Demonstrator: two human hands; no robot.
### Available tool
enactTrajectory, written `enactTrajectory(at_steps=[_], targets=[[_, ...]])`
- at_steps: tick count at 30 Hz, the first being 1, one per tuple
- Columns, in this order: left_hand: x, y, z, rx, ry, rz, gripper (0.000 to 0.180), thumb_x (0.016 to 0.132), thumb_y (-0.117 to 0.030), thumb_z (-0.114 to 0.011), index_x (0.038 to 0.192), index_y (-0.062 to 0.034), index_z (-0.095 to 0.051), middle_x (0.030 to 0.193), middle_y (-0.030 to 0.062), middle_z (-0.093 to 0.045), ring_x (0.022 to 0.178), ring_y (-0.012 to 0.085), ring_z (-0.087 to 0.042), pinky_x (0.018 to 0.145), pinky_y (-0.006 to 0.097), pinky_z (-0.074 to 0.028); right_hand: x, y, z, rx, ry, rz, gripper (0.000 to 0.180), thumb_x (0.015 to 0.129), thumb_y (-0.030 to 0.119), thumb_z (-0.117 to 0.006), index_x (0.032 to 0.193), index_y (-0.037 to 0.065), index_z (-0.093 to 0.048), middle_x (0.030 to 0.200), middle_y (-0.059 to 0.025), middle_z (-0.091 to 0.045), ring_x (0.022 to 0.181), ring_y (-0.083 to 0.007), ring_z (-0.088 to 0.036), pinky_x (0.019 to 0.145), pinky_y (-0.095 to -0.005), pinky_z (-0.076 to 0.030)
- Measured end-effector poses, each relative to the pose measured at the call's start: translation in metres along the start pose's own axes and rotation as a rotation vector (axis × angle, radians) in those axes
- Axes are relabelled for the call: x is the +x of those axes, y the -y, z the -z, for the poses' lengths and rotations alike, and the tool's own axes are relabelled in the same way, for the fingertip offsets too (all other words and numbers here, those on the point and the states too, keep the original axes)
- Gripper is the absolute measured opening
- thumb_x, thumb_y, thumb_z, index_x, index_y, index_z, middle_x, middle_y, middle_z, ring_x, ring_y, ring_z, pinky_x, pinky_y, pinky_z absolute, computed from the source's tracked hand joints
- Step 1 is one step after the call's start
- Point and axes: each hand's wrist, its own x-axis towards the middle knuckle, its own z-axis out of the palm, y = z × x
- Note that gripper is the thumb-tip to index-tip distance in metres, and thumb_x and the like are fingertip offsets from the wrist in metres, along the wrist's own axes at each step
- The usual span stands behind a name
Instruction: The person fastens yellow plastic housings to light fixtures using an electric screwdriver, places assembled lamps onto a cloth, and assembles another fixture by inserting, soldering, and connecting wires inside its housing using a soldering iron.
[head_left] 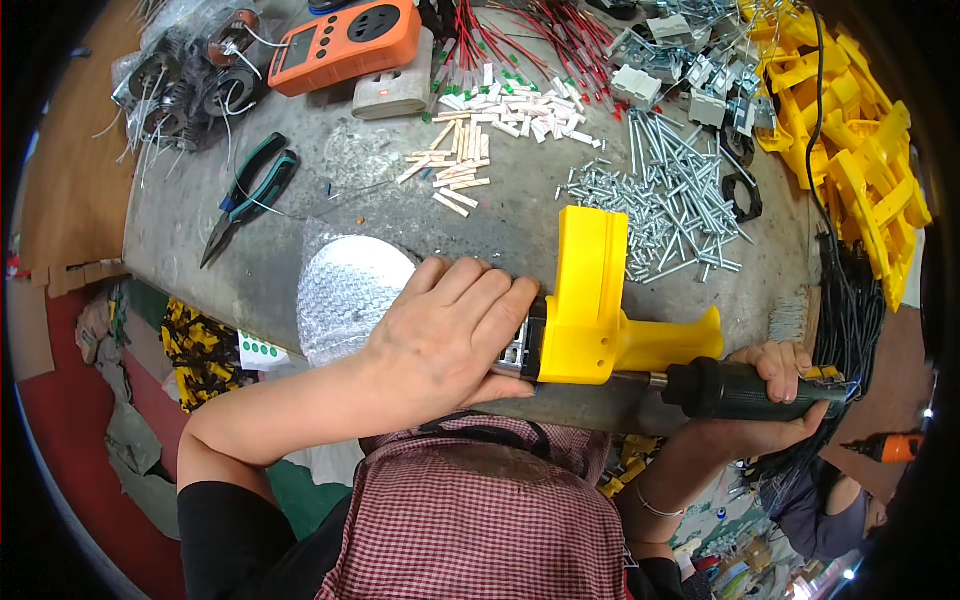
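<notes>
A yellow plastic housing with a handle pointing right lies at the table's near edge. My left hand is closed over the metal and black part at the housing's left side, its fingertips hidden behind it. Beside that hand is a round silvery disc in bubble wrap. Wrapped round a black electric screwdriver, my right hand keeps it level below the yellow handle. Its metal shaft points left at the housing's lower right side; whether the tip touches a screw is hidden.
Loose screws lie beyond the housing. Further left are white strips, red wires, pliers, an orange meter and wired metal coils. Yellow housings and black cables crowd the right. Another person is at lower right.
</notes>
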Motion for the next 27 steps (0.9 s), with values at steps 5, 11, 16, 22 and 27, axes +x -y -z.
enactTrajectory(at_steps=[5, 11, 16, 22, 27], targets=[[0.002, 0.001, 0.002, -0.003, -0.022, -0.011, 0.081, 0.070, -0.053, -0.071, 0.123, 0.0062, -0.051, 0.104, 0.0172, -0.054, 0.096, 0.0345, -0.053, 0.084, 0.044, -0.042, -0.002, -0.001, -0.001, -0.005, -0.017, 0.008, 0.038, 0.087, 0.037, -0.062, 0.100, 0.004, -0.048, 0.069, 0.0008, -0.046, 0.066, -0.0118, -0.049, 0.071, -0.0296, -0.046], [0.003, -0.003, 0.006, 0.004, -0.012, 0.011, 0.075, 0.070, -0.045, -0.073, 0.122, 0.0042, -0.051, 0.102, 0.0114, -0.053, 0.096, 0.0275, -0.051, 0.082, 0.038, -0.041, -0.005, -0.004, -0.008, 0.029, 0.018, 0.034, 0.038, 0.089, 0.040, -0.059, 0.097, 0.005, -0.050, 0.069, 0.0010, -0.044, 0.065, -0.0118, -0.047, 0.072, -0.0298, -0.047], [-0.009, -0.009, 0.016, 0.082, 0.021, 0.051, 0.092, 0.064, -0.050, -0.078, 0.135, -0.0004, -0.045, 0.125, 0.0160, -0.053, 0.119, 0.0349, -0.050, 0.104, 0.050, -0.036, 0.003, 0.023, -0.016, -0.304, -0.108, -0.021, 0.040, 0.097, 0.041, -0.048, 0.108, 0.003, -0.051, 0.086, -0.0068, -0.054, 0.081, -0.0183, -0.054, 0.083, -0.0344, -0.047], [-0.031, -0.003, 0.015, 0.164, 0.016, 0.075, 0.086, 0.063, -0.037, -0.083, 0.135, -0.0051, -0.047, 0.122, 0.0152, -0.054, 0.114, 0.0335, -0.053, 0.102, 0.050, -0.037, -0.013, 0.107, 0.028, -1.517, -0.171, 0.291, 0.052, 0.099, 0.021, -0.049, 0.144, -0.002, -0.038, 0.146, -0.0218, -0.043, 0.135, -0.0284, -0.043, 0.111, -0.0440, -0.033], [-0.013, 0.001, 0.070, -0.141, 0.242, -0.004, 0.077, 0.071, -0.037, -0.078, 0.133, -0.0032, -0.048, 0.116, 0.0161, -0.056, 0.107, 0.0330, -0.056, 0.096, 0.044, -0.041, -0.033, 0.054, -0.069, -1.921, 0.863, 0.513, 0.039, 0.077, 0.013, -0.067, 0.113, -0.002, -0.062, 0.130, -0.0215, -0.057, 0.115, -0.0289, -0.059, 0.092, -0.0350, -0.047]])
